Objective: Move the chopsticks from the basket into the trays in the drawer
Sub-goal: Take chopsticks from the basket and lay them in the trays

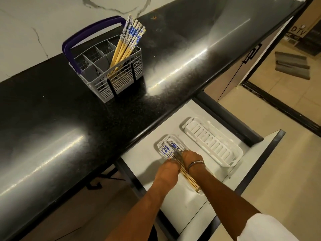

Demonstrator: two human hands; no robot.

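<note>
Both hands (180,162) press slim bamboo chopsticks (171,150) into the ribbed white plastic tray (160,142).

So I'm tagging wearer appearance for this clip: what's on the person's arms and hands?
Both forearms are bare. The right hand has a thin metal bangle at the wrist, and a white sleeve covers the upper right arm. The left hand shows no gloves, watch or visible rings.
</note>
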